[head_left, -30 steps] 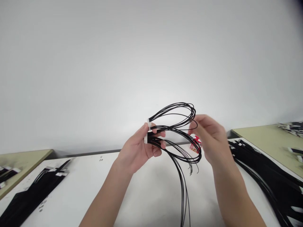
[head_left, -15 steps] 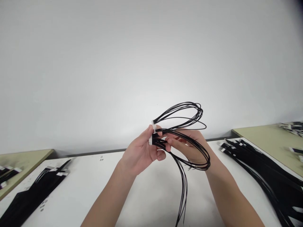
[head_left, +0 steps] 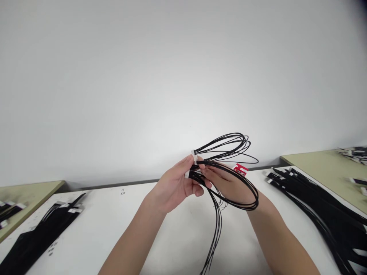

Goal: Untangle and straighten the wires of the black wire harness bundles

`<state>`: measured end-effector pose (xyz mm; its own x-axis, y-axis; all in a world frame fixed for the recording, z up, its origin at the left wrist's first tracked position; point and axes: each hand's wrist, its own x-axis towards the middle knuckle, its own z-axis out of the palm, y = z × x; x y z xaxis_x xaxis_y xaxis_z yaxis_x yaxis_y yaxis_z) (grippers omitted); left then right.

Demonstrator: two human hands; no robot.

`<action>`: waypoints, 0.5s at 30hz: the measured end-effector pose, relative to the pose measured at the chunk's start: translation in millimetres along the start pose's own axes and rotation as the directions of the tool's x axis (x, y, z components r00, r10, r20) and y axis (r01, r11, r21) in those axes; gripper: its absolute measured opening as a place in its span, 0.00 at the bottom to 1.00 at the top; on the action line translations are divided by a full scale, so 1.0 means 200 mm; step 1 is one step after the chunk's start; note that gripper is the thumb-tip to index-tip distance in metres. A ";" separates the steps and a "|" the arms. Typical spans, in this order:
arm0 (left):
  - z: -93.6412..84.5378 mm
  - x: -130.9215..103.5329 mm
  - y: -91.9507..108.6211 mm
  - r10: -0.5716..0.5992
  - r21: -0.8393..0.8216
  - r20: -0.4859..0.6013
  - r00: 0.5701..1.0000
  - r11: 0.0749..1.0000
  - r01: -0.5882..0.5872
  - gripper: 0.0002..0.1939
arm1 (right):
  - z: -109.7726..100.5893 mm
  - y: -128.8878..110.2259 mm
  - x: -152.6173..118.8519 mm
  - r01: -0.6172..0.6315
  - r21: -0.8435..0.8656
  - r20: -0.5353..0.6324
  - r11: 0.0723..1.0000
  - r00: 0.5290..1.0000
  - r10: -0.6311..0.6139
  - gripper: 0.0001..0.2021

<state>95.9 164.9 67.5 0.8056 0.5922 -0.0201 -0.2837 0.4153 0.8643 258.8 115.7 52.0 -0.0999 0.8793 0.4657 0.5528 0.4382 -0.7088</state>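
My left hand pinches a white connector between thumb and fingers, with a second white connector against the fingers just below. Black wires run from the connectors, loop out to the right and come back; other strands hang down toward the table. My right hand is closed around part of the wire harness close to the connectors, its fingertips near those of the left. A wire loop passes in front of the right hand and hides part of it.
On the white table lie bundles of black cables with white ends, one bundle at left and another at right. A red label shows behind my right hand. Beige side tables flank it, and a pale wall stands behind.
Both hands and the harness have shifted slightly right. The wire loops have dropped a little, the hanging strands have swung left, and a red label has come into view behind my right hand.
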 end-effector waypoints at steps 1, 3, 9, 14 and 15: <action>0.00 0.00 0.00 0.004 0.004 -0.002 1.000 1.000 -0.004 0.14 | 0.00 0.00 0.00 -0.015 -0.011 0.009 1.000 1.000 0.015 0.17; 0.00 0.00 0.00 0.016 0.004 -0.002 1.000 1.000 -0.016 0.14 | 0.00 0.00 0.00 -0.081 -0.019 0.069 0.997 0.994 0.082 0.17; -0.02 -0.01 0.03 0.087 0.058 -0.104 0.991 0.995 -0.082 0.13 | -0.15 -0.02 -0.06 -0.216 0.065 0.033 0.974 0.976 0.214 0.15; -0.03 0.00 0.05 0.086 0.111 -0.181 0.980 0.992 -0.067 0.14 | -0.30 -0.01 -0.12 -0.200 0.431 0.119 0.880 0.979 0.164 0.07; -0.04 0.00 0.05 0.075 0.120 -0.180 0.981 0.991 -0.054 0.15 | -0.32 0.00 -0.12 -0.185 0.544 0.129 0.819 0.982 0.136 0.06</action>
<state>89.3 174.3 72.9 0.6755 0.7359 -0.0455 -0.2621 0.2973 0.9181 314.6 81.9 74.3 -0.1294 0.9475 0.2923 0.0211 0.2973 -0.9545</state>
